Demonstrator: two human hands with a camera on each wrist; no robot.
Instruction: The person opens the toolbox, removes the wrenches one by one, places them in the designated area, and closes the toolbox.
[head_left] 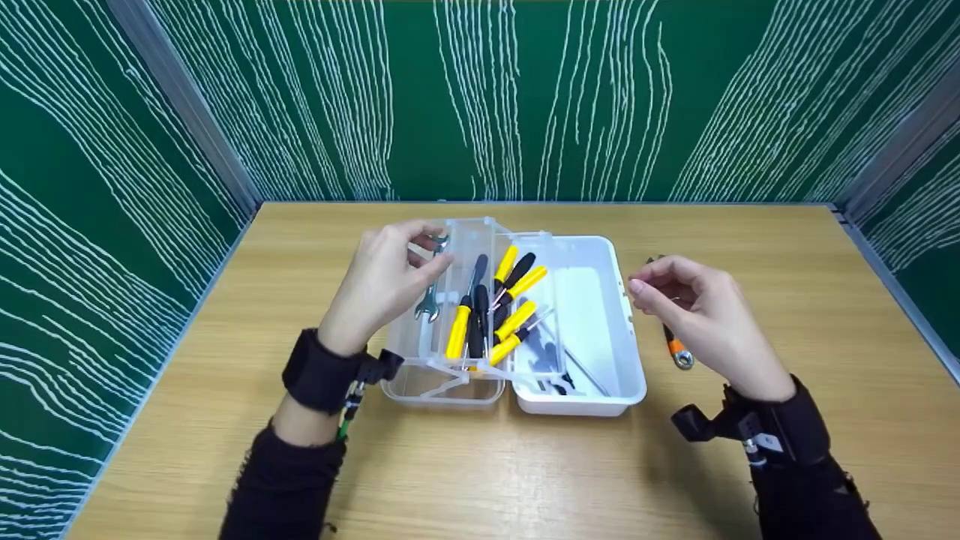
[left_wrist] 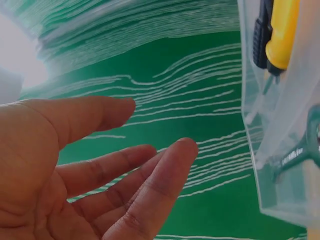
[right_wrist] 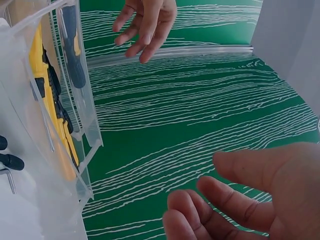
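My left hand (head_left: 390,277) hovers over the left clear tray (head_left: 405,341) of a fold-out toolbox, its fingers apart and holding nothing in the left wrist view. Beneath it in that tray lies a green-grey open-end wrench (head_left: 428,306), partly hidden by the hand. Yellow-handled screwdrivers (head_left: 459,331) and black-handled ones (head_left: 482,304) fill the neighbouring clear compartments. To the right of the toolbox's white base (head_left: 634,367), my right hand (head_left: 694,300) is raised with loosely bent fingers and nothing in them. Behind it, a tool with an orange-and-black handle (head_left: 677,347) lies on the table, partly covered.
Hex keys and dark small tools (head_left: 555,367) lie in the white base, seen partly through a clear tray. The wooden table (head_left: 322,480) meets green walls (head_left: 420,97) with white wavy lines at the back and sides.
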